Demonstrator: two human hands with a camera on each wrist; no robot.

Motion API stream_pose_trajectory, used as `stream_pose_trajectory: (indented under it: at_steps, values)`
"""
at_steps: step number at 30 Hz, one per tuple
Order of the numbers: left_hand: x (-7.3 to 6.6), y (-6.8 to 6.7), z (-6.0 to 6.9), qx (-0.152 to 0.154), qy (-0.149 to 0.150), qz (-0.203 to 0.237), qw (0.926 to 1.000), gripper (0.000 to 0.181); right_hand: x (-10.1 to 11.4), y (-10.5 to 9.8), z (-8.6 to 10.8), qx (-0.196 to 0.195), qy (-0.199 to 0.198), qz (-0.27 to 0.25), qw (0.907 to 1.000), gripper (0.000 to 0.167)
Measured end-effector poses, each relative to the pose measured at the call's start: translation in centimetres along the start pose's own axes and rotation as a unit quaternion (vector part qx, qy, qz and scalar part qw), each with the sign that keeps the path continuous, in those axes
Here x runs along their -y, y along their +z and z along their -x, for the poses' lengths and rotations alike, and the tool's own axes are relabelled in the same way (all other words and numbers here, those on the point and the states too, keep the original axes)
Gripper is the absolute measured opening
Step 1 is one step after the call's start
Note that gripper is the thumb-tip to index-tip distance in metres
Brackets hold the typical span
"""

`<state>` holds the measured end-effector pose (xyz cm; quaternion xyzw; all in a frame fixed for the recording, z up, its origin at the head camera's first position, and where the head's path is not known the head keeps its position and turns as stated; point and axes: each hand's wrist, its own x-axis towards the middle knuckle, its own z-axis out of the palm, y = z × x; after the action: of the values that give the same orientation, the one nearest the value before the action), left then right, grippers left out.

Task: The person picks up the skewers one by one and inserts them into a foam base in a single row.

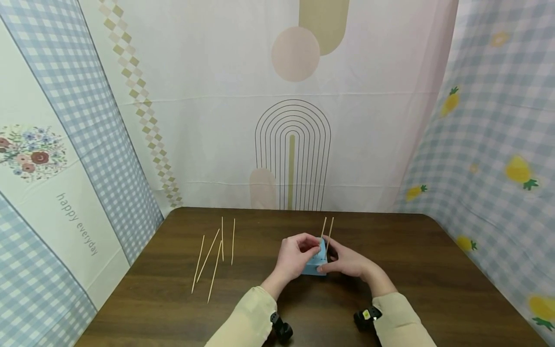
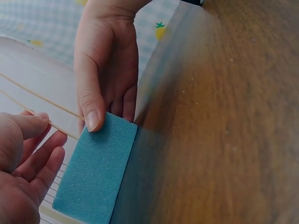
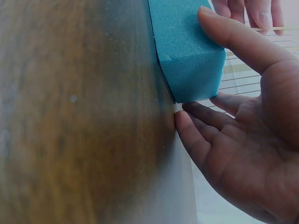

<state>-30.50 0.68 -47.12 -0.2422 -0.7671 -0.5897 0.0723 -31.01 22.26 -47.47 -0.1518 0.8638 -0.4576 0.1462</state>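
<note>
A light-blue foam block (image 1: 314, 270) stands on the table in front of me. My left hand (image 1: 294, 255) is at its upper left and pinches a thin wooden stick (image 1: 323, 226) between thumb and fingertips; its lower end meets the block's top. A second stick (image 1: 331, 228) rises from the block just to the right. My right hand (image 1: 349, 260) holds the block from the right side. In the left wrist view, the right thumb (image 2: 93, 116) presses the near face of the foam block (image 2: 96, 172). The other right fingers are behind the block, partly hidden.
Several loose wooden sticks (image 1: 214, 271) lie on the left part of the brown table (image 1: 260, 308). Patterned cloths (image 1: 208, 144) hang behind the table and at both sides. A dark camera is strapped to each wrist.
</note>
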Motion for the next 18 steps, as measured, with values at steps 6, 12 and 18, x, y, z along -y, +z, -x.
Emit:
stream_pose_trajectory:
  at_steps: [6, 12, 18]
  values:
    - [0.32, 0.06, -0.01, 0.0, -0.002, -0.007, 1.0, 0.011, -0.03, 0.01, -0.02, 0.0, 0.002, 0.001, 1.0, 0.108]
    - [0.44, 0.06, 0.03, 0.0, 0.004, -0.014, 0.9999, 0.01, -0.02, 0.0, 0.01, 0.0, 0.003, 0.0, 1.0, 0.108]
    - [0.36, 0.1, -0.03, -0.001, 0.007, -0.013, 0.9999, 0.009, 0.02, -0.03, 0.02, 0.0, 0.002, -0.001, 1.0, 0.108]
